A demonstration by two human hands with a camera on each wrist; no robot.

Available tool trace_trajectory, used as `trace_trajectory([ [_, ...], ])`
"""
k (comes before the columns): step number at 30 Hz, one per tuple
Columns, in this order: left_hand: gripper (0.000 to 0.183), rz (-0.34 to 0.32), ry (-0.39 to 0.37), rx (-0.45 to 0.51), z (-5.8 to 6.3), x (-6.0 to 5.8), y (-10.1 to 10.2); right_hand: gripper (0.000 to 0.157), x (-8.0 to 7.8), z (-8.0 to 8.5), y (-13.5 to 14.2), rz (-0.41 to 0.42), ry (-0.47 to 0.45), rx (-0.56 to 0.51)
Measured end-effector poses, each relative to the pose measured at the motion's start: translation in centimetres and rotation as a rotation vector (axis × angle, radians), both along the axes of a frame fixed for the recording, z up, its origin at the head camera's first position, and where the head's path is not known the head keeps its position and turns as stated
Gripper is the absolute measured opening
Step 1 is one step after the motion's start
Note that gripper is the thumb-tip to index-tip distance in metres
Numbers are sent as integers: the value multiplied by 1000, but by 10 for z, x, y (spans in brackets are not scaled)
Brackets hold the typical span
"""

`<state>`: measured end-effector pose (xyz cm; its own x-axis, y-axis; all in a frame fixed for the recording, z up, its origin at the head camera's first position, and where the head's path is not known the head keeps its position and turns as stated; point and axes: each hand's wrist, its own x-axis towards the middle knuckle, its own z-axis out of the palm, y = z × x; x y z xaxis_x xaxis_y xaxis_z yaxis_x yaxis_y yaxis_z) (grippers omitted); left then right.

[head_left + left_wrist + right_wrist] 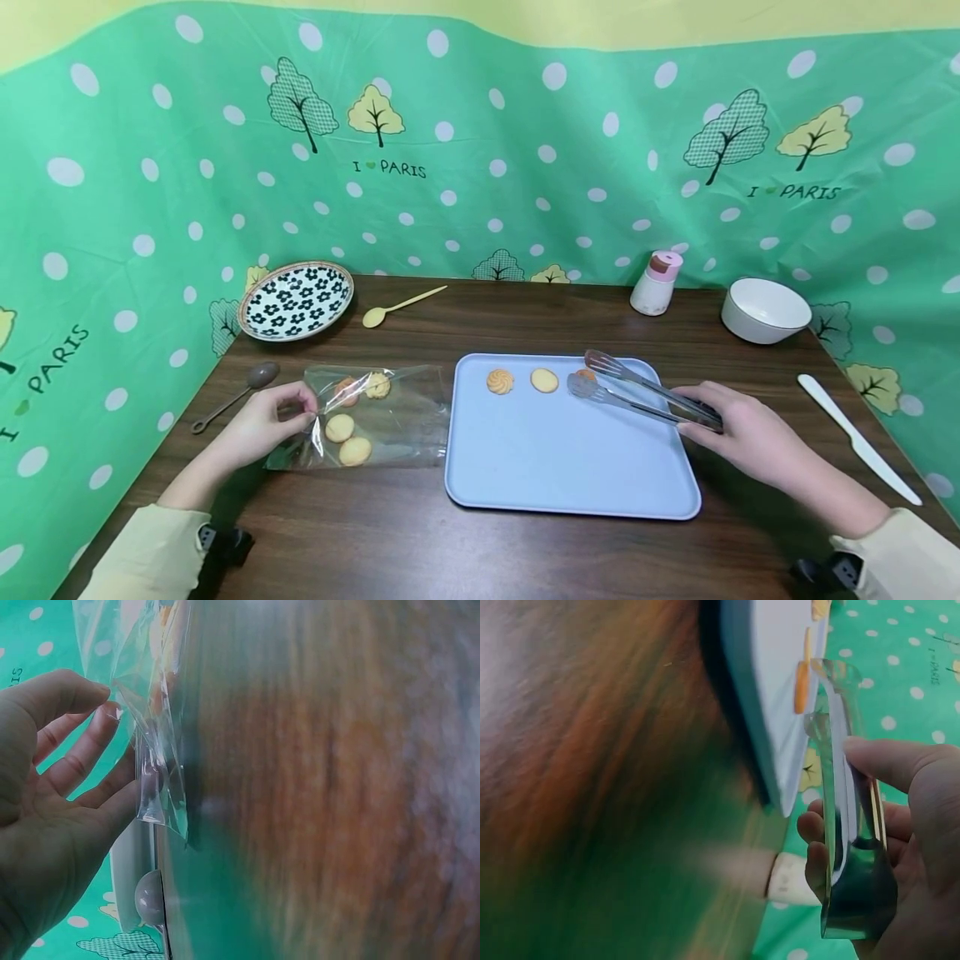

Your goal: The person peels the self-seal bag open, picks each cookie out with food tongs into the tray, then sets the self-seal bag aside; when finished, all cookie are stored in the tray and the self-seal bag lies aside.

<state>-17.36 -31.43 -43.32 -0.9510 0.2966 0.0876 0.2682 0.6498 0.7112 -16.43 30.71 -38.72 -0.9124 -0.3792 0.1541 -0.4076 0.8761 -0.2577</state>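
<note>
Left hand (273, 421): pinches the near-left edge of the bag between thumb and finger; well apart from the other hand.
Right hand (738, 429): clasps the tongs, thumb on one side, fingers on the other.
Tongs (651, 385): metal, over the right part of the tray; tips apart about the orange cookie. Likely springy and rather slick; best held midway along both arms.
Orange cookie (587, 375): at the tray's far edge, partly hidden; whether the tips touch it cannot be told. Probably light, dry and brittle; take it by opposite rims, with slight pressure.
Swirled cookie (500, 382) and pale cookie (544, 381): in line to its left; the ridges should give the better purchase, the smooth face less.
Bag (412, 421): transparent, flat on the tabletop (360, 533) left of the tray, four cookies inside. Probably limp and slippery; hold by the edge, away from the contents.
Tray (562, 467): blue, low-rimmed, probably stiff; the rim offers the hold.
</note>
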Motion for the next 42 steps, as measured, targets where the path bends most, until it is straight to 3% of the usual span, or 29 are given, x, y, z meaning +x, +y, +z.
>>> trace_trajectory([
  [6,12,15,-14,-16,1,0,2,45,-1,10,-26,58,-19,-64],
  [14,11,30,-19,-29,13,6,12,38,-5,9,-85,178,-10,-60],
  [21,13,37,-21,-43,-3,1,1,33,-9,7,-140,304,-36,-39],
  [27,12,29,-11,-32,-8,-1,-3,36,-15,6,-177,349,-44,6],
  [37,13,16,-3,-51,-1,0,1,39,-31,-8,-221,392,-78,7],
  [42,12,4,23,-21,16,9,13,39,-36,-10,-241,432,-92,-2],
])
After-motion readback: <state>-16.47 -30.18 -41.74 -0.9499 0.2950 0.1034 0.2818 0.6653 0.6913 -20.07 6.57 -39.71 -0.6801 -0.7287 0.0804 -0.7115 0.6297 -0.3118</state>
